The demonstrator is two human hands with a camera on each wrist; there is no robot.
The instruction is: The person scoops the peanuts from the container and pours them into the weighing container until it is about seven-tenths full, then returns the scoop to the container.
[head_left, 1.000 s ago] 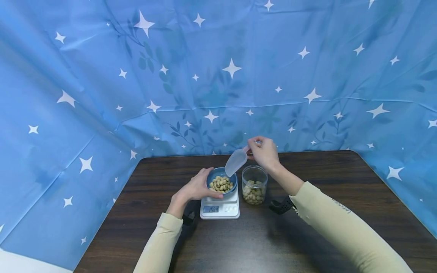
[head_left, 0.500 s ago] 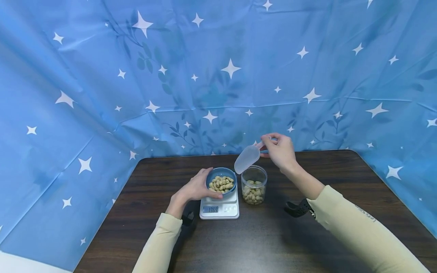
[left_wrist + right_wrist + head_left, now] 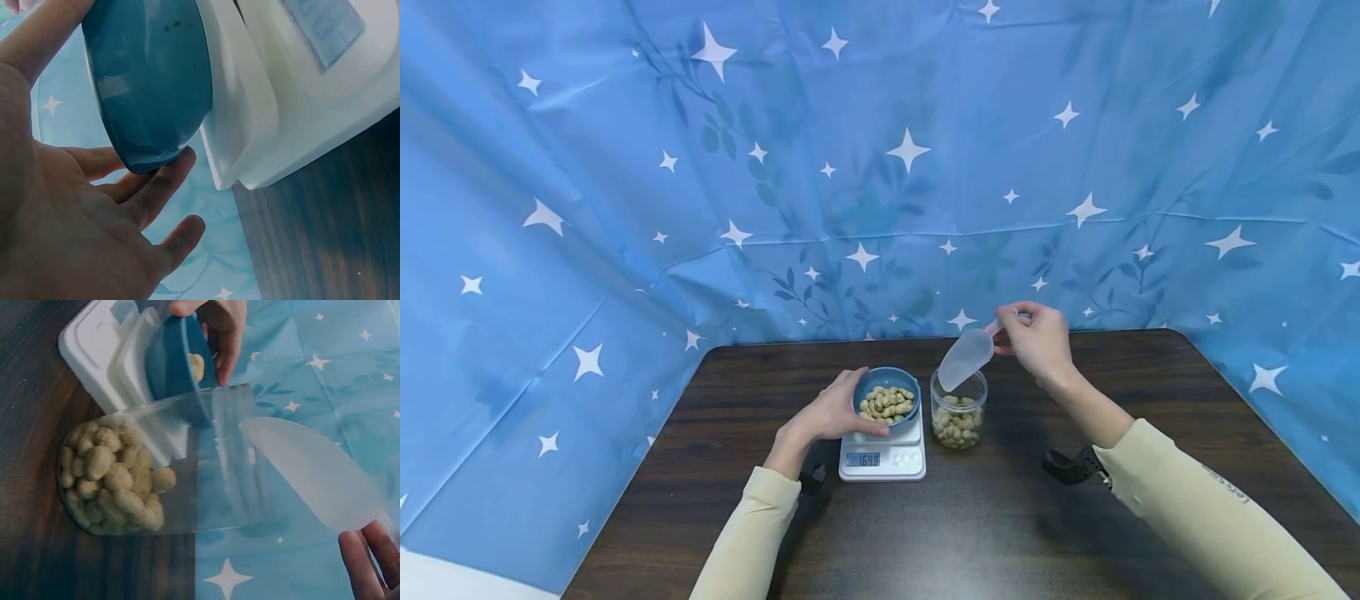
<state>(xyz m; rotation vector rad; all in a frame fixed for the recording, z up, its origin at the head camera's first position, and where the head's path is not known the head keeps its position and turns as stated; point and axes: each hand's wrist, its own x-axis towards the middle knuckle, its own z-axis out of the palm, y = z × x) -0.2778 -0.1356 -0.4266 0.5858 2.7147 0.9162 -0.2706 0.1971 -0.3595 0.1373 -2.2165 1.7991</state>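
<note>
My left hand [image 3: 833, 410] holds a blue bowl [image 3: 862, 388] by its side, the thumb along the near rim and the fingers round the far side. Unshelled peanuts [image 3: 887, 405] lie in the bowl, which sits on a white kitchen scale [image 3: 887, 471] with a lit display. My right hand [image 3: 1037, 337] pinches the handle of a translucent scoop [image 3: 966, 360], tilted with its tip over the mouth of a clear jar [image 3: 937, 417]. More peanuts [image 3: 112, 469] fill the lower part of that jar. No peanuts show in the scoop.
The jar stands just right of the scale on a dark wooden table [image 3: 895, 550]. Behind the table hangs a blue curtain [image 3: 880, 208] with white stars, close to the table's far edge.
The right hand has carried the scoop rightward from over the bowl to the jar's mouth, rising and then dipping. The scale's digits have changed. The left hand stays on the bowl.
</note>
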